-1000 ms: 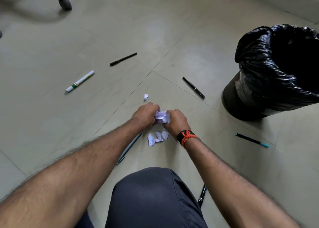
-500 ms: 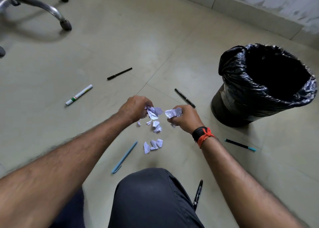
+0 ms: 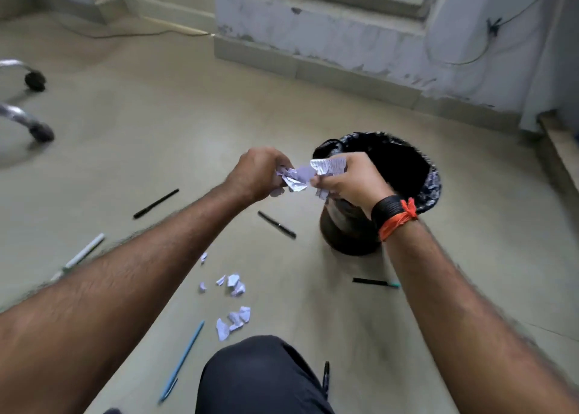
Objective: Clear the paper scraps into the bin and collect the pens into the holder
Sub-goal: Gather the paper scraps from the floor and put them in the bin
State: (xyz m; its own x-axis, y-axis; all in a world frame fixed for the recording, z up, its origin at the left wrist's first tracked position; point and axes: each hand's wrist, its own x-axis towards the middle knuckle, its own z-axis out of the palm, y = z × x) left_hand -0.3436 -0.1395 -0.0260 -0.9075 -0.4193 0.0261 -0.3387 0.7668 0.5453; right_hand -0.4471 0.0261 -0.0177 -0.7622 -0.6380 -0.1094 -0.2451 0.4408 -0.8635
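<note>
My left hand (image 3: 257, 175) and my right hand (image 3: 351, 178) are raised together, each shut on crumpled white paper scraps (image 3: 297, 177), at the near left rim of the bin (image 3: 430, 188), which is lined with a black bag. More paper scraps (image 3: 233, 285) lie on the floor below, with another cluster of scraps (image 3: 233, 321) closer to my knee. Pens are scattered on the floor: a black pen (image 3: 155, 204), another black pen (image 3: 276, 224), a white marker (image 3: 82, 254), a blue pen (image 3: 181, 362), a black and teal pen (image 3: 375, 282) and a black pen (image 3: 326, 377) beside my knee. No holder is in view.
My dark-trousered knee (image 3: 260, 379) fills the bottom centre. Office chair legs with castors (image 3: 36, 81) stand at the far left. A wall with a skirting (image 3: 316, 68) and loose cables runs behind the bin, and a low ledge (image 3: 560, 150) sits at the right.
Both hands have lifted off the floor with the paper scraps and moved up and right to the bin. Several scraps dropped and stay on the floor. My view tilted up.
</note>
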